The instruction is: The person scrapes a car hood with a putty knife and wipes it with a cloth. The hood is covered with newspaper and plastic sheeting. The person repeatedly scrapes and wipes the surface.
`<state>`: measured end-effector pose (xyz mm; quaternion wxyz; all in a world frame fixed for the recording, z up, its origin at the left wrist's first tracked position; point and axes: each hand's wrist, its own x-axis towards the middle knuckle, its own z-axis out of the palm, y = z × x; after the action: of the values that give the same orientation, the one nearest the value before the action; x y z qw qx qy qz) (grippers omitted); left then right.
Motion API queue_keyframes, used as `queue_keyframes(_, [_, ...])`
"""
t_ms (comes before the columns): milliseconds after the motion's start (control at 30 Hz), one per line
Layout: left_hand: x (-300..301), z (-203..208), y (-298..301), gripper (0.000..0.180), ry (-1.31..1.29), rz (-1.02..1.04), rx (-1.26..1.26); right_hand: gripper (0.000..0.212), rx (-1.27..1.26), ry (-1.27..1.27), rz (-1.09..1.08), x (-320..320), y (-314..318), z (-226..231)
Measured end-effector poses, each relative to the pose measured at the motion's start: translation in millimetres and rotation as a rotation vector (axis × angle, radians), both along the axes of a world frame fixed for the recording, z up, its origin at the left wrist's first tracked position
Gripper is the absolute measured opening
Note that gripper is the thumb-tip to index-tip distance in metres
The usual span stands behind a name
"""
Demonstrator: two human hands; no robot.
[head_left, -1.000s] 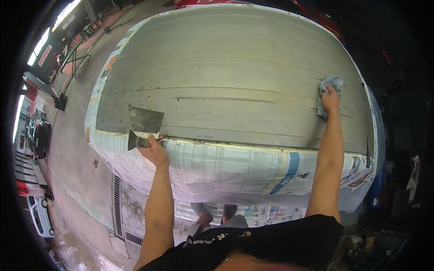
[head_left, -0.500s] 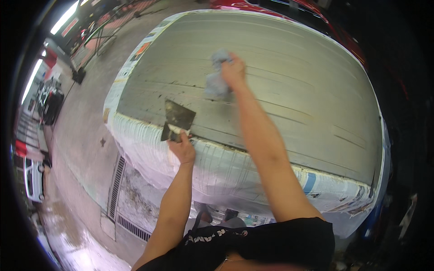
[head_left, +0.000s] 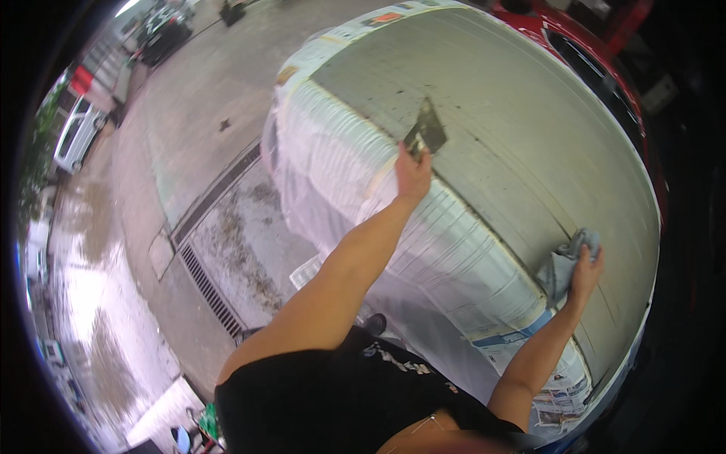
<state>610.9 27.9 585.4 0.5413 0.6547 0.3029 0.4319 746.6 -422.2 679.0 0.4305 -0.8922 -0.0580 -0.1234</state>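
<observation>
My left hand (head_left: 414,175) is closed round a putty knife (head_left: 431,130) at the near edge of a large grey panel (head_left: 522,113). The knife's broad, stained blade points away from me, over the panel. My right hand (head_left: 585,278) grips a crumpled grey-blue rag (head_left: 560,271) against the panel's near right part. Dark streaks and specks mark the panel. Newspaper (head_left: 556,382) and clear plastic film (head_left: 333,178) cover the sides around it, with several taped folds along the near edge.
A red car (head_left: 597,83) stands beyond the panel at the upper right. On the left, a drain grate (head_left: 208,291) runs through the concrete floor (head_left: 189,136). A white van (head_left: 79,136) and a dark car (head_left: 162,34) are farther off.
My view has turned toward the right end of the panel. My right hand has brought the rag from mid-panel to the near right part. My left hand keeps the putty knife at the near edge.
</observation>
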Motion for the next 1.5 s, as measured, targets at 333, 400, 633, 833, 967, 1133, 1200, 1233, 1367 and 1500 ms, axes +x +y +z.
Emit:
queue_keyframes(333, [-222,50,90,0.042,-0.48,0.359,-0.09,0.069,-0.762,-0.09,-0.059,-18,54,-50])
queue_keyframes(400, [-335,1,143,0.045,-0.011,0.746,0.366,0.068,-0.774,-0.082,-0.074,-14,59,-55])
queue_keyframes(633, [-636,-62,68,0.033,-0.279,1.299,-0.159,0.071,-0.848,-0.015,-0.157,-5,54,-51])
queue_keyframes(833, [-744,-124,-20,0.024,-0.454,1.512,-0.504,0.073,-0.852,0.009,-0.138,-7,55,-55])
queue_keyframes(967, [-729,-152,-3,0.033,-0.424,1.236,-0.621,0.075,-0.972,-0.157,-0.021,42,12,-76])
queue_keyframes(1133, [-642,-61,38,0.035,-0.425,0.872,-0.569,0.066,-0.783,0.017,-0.14,-42,88,-27])
queue_keyframes(1200, [-604,-27,49,0.041,-0.453,0.764,-0.542,0.064,-0.752,0.024,-0.165,-41,76,-26])
queue_keyframes(1233, [-587,-9,59,0.044,-0.464,0.72,-0.519,0.064,-0.737,0.026,-0.165,-41,74,-26])
queue_keyframes(1367, [-558,30,87,0.046,-0.399,0.62,-0.436,0.064,-0.749,-0.032,-0.209,-43,71,-33])
queue_keyframes(1500, [-541,37,112,0.036,-0.384,0.589,-0.44,0.067,-0.75,0.04,-0.162,-51,74,-18])
